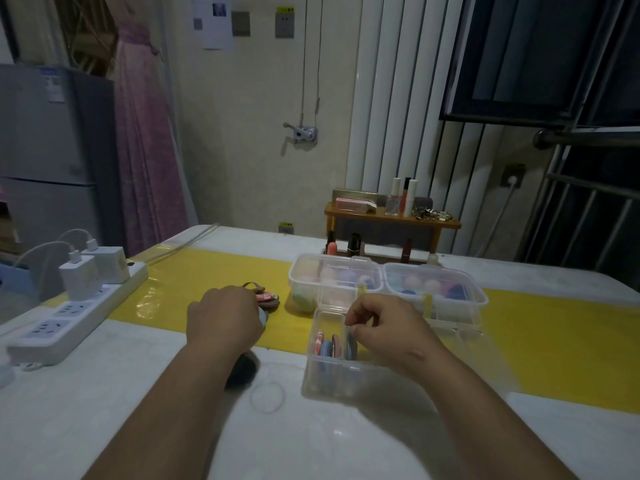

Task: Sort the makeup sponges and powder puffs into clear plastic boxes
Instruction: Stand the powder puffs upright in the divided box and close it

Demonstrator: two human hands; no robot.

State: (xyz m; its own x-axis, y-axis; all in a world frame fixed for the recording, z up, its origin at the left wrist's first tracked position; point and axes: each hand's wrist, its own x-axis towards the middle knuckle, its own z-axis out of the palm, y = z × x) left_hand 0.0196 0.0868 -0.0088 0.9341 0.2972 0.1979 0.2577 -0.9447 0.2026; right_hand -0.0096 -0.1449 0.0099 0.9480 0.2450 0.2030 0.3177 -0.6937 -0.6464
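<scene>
- Left hand [225, 317]: palm down on the yellow strip [207, 271], at 9 o'clock from the near clear box [325, 375]. Fingers bent down and close together over a pale blue puff [264, 317]. Fingertips are hidden, so I cannot tell whether they grip it.
- Loose puffs [268, 299]: pink and brown, with ribbon loops, touching the left hand at its 1 o'clock.
- Dark puff [247, 370]: flat on the white table [138, 393], part hidden under the left wrist.
- Right hand [384, 327]: over the near clear box's far right part. Fingers curled, thumb and forefinger together on the top edge of a dark blue puff [351, 344] that stands on edge inside the box.
- Filed puffs [326, 348]: pink-striped, blue and brownish, upright side by side in the same box, at 9 o'clock from the dark blue puff.
- Near clear box: lidless, straddling the strip's near edge.
- Left far box [304, 271] and right far box [478, 296]: side by side at 12 o'clock from the near box, each holding rounded pastel sponges.
- Power strip [69, 317]: at 9 o'clock on the table, with two white chargers plugged in.
- Wooden shelf [391, 216]: at the table's 12 o'clock edge, carrying bottles and small boxes.
</scene>
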